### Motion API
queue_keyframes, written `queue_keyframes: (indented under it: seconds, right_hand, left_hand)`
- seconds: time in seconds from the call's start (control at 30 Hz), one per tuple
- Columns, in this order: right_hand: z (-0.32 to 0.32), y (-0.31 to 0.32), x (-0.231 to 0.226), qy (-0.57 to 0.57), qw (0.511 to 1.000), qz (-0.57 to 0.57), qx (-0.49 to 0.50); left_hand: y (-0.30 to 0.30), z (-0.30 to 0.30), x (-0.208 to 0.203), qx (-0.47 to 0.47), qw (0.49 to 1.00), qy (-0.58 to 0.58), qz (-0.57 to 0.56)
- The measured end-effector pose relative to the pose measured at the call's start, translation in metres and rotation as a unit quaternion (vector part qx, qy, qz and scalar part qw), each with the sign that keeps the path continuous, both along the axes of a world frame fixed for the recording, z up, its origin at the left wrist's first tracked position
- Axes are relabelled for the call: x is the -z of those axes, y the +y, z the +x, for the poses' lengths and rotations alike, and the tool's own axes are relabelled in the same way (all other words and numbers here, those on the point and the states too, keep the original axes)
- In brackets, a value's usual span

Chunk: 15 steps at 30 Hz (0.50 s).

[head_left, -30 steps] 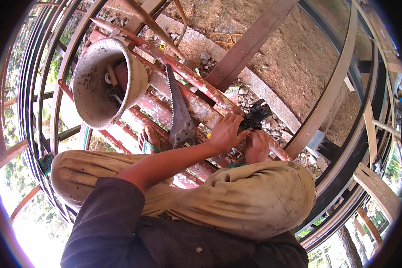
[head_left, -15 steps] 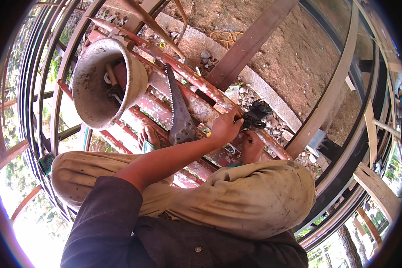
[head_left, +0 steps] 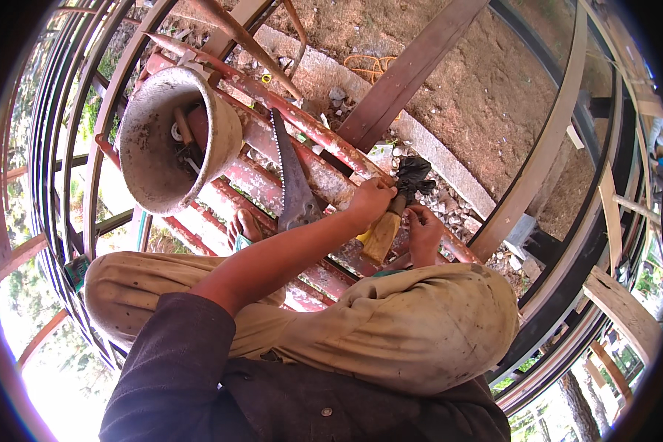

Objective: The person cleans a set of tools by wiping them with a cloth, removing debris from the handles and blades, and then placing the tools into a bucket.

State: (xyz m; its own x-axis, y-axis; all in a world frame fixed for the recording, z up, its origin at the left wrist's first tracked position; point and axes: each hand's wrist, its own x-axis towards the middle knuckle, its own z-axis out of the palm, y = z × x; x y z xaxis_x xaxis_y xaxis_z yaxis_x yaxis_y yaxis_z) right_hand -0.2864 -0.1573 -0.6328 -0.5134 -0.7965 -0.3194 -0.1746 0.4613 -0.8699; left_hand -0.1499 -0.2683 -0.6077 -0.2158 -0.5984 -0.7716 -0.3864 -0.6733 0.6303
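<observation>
My left hand (head_left: 372, 201) is closed at the dark neck of a wooden-handled tool (head_left: 381, 237), whose broad yellowish end points back toward my knee. Crumpled black plastic (head_left: 414, 175) is bunched round the far end of the tool, so its kind cannot be made out. Just right of the neck, my right hand (head_left: 424, 230) has its fingers pinched together; whatever is between them is too small to see. Left of my left hand, a toothed saw blade (head_left: 293, 177) with no visible handle lies across the red metal slats (head_left: 328, 278).
A worn, cement-coated bucket (head_left: 225, 136) containing a wooden-handled tool stands at the left on the slats. A brown plank (head_left: 412, 77) slants beyond my hands. Gravel, a concrete edge (head_left: 442, 158) and bare soil lie below. Metal bars curve along both sides.
The wooden-handled tool has come into view between my hands, with the black plastic swung slightly up and left. My right hand has risen a little, beside the tool's neck.
</observation>
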Motion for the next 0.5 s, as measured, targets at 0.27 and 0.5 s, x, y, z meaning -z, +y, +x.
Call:
queue_keyframes:
  seconds: [0.27,0.5]
  right_hand:
    - [0.005,-0.007,0.002,-0.014,0.999,0.027,0.028]
    - [0.011,-0.002,0.000,0.058,0.997,0.005,0.049]
  left_hand:
    - [0.018,0.004,0.050,-0.004,0.988,-0.006,0.155]
    - [0.029,0.009,0.050,0.164,0.982,-0.048,-0.083]
